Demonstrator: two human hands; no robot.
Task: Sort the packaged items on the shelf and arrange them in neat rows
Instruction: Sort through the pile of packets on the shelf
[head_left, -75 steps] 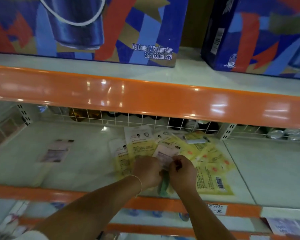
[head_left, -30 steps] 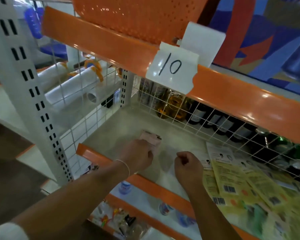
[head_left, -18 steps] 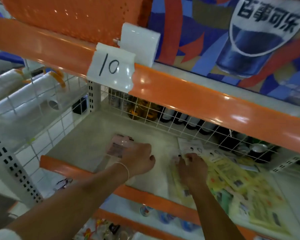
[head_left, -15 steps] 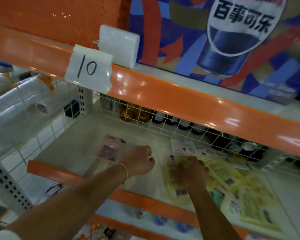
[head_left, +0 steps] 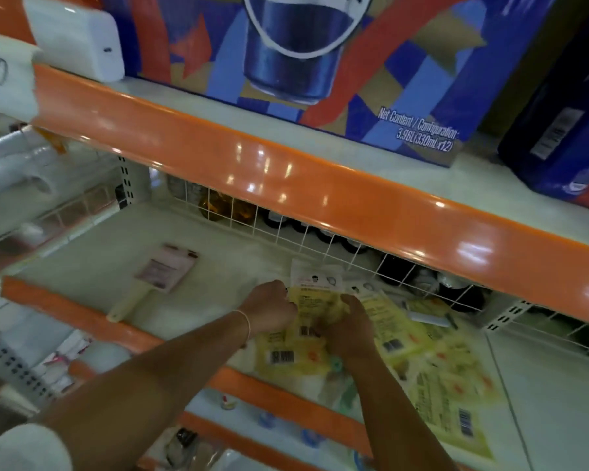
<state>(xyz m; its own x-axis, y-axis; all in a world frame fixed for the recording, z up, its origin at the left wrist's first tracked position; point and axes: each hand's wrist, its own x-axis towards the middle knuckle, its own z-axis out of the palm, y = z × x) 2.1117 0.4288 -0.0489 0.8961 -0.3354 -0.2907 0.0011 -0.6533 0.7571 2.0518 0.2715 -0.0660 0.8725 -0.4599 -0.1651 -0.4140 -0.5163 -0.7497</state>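
Observation:
Several flat yellow packets (head_left: 432, 365) lie in a loose, overlapping pile on the pale shelf board (head_left: 218, 277). My left hand (head_left: 269, 309) and my right hand (head_left: 349, 329) meet over the pile's left end and both pinch one yellow packet (head_left: 315, 309) with a barcode. Another yellow packet (head_left: 286, 355) with a barcode lies just below it. A single pink packet (head_left: 167, 268) lies alone to the left. White packets (head_left: 315, 275) with small face drawings peek out behind the pile.
An orange shelf lip (head_left: 286, 175) overhangs from above and another orange edge (head_left: 82, 321) runs along the front. A white wire grid (head_left: 286, 232) closes the back, with dark bottles behind it. Blue drink cartons (head_left: 303, 56) stand on the upper shelf.
My left hand has left the pink packet on the left and moved right to join my right hand on a yellow packet. The view has swung right.

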